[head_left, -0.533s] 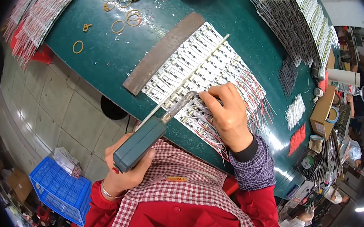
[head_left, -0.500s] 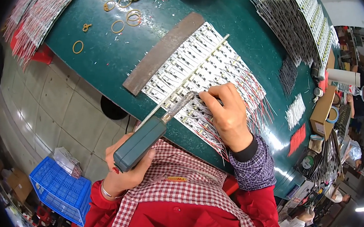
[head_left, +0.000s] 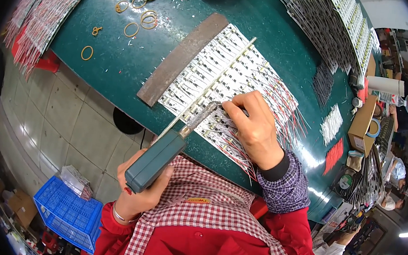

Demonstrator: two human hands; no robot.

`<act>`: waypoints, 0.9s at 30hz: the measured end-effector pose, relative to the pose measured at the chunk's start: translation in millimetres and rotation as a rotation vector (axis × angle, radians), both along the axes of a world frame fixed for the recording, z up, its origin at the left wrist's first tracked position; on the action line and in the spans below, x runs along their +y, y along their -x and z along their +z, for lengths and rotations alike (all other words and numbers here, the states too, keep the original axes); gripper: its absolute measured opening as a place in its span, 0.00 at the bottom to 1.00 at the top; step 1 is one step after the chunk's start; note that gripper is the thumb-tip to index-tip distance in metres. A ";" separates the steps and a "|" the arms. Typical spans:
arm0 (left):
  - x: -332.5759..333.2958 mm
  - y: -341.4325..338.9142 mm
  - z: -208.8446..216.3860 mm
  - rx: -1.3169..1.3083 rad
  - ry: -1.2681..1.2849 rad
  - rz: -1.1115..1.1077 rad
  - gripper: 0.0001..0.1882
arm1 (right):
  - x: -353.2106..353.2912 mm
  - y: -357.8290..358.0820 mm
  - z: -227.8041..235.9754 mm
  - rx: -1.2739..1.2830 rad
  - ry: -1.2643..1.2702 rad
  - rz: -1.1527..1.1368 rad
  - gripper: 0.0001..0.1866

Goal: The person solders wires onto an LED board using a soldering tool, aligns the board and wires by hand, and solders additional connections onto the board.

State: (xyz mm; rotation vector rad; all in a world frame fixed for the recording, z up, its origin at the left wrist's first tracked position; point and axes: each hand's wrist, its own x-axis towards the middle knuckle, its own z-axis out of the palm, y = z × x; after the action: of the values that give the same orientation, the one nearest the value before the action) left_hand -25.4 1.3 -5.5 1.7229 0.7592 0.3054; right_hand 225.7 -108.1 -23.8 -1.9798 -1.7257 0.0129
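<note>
My left hand (head_left: 142, 185) is wrapped round the dark green block handle of a soldering iron (head_left: 155, 164). Its worn metal shaft slants up and right, and the tip ends over a panel of small white circuit boards (head_left: 204, 73) on the table. Close to that tip, my right hand (head_left: 256, 125) has thumb and fingers pinched together low over the panel. Whatever lies in the pinch is too small to make out. Red, white and black wires (head_left: 284, 106) stick out from the panel's right part. A thin pale strip (head_left: 224, 73) crosses the panel, and a brown bar (head_left: 183, 59) lies along its left edge.
Wired panels are stacked at the far left (head_left: 53, 9) and far right (head_left: 322, 26). Bundles of black (head_left: 322, 85), white (head_left: 331, 125) and red wires (head_left: 334, 156) lie at right, near a cardboard box (head_left: 364, 125). Rubber bands (head_left: 131, 29) lie at left. A blue crate (head_left: 65, 212) stands on the floor.
Hardly anything differs. Both hands and the soldering iron stay in nearly the same place over the panel. People in the background at right have shifted.
</note>
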 end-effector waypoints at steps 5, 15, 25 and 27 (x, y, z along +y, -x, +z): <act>-5.7 9.1 -4.6 -0.012 0.029 0.079 0.11 | 0.7 0.4 0.7 0.006 -0.018 -0.011 0.16; -6.4 13.5 -7.7 -0.078 -0.074 0.067 0.11 | -1.7 1.2 3.4 0.008 0.006 -0.020 0.14; -6.5 17.1 -6.1 -0.087 -0.081 0.084 0.12 | -5.3 20.9 10.4 0.189 -0.100 -0.117 0.15; -6.2 17.5 -6.0 -0.088 -0.067 0.079 0.12 | -6.4 21.0 9.0 0.177 -0.080 -0.123 0.16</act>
State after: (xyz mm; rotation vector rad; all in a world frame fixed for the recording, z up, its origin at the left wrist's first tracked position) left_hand -42.9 -4.9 -11.6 1.7328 0.7609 0.4622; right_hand 204.6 -114.5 -14.8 -1.9597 -1.4700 0.0730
